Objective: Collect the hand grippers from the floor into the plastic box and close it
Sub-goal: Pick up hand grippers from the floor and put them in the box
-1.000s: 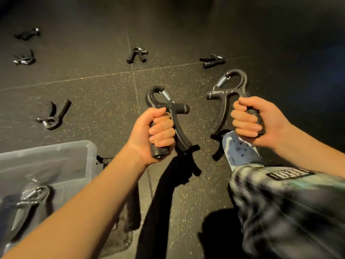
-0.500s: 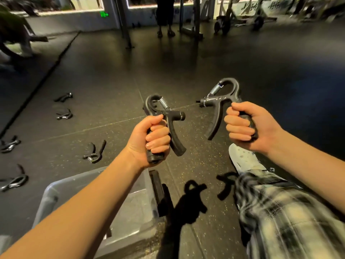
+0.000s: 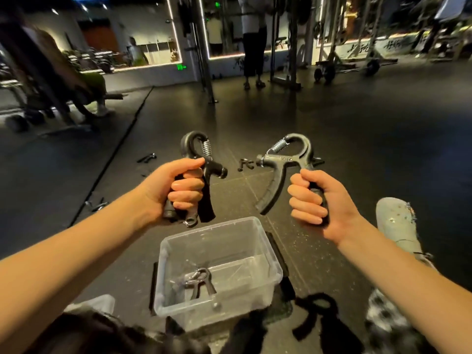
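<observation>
My left hand (image 3: 176,190) grips a black hand gripper (image 3: 201,159) by one handle, spring end up. My right hand (image 3: 314,200) holds a second black hand gripper (image 3: 283,159) the same way. Both hang above the far rim of a clear plastic box (image 3: 263,254) that stands open on the dark floor between my arms. One hand gripper (image 3: 200,281) lies inside the box. More hand grippers lie on the floor: one (image 3: 245,164) between my hands, one (image 3: 146,158) farther left, one (image 3: 98,204) near my left forearm.
My shoe (image 3: 398,223) and plaid trouser leg (image 3: 383,318) are at the right. A clear lid corner (image 3: 94,304) shows at the lower left. A person (image 3: 252,42) stands by gym racks at the back. A weight bench (image 3: 63,98) stands at the left.
The view has tilted up and turned, so the box now sits centred below my hands. Both hands still hold their grippers, now over the box's far rim.
</observation>
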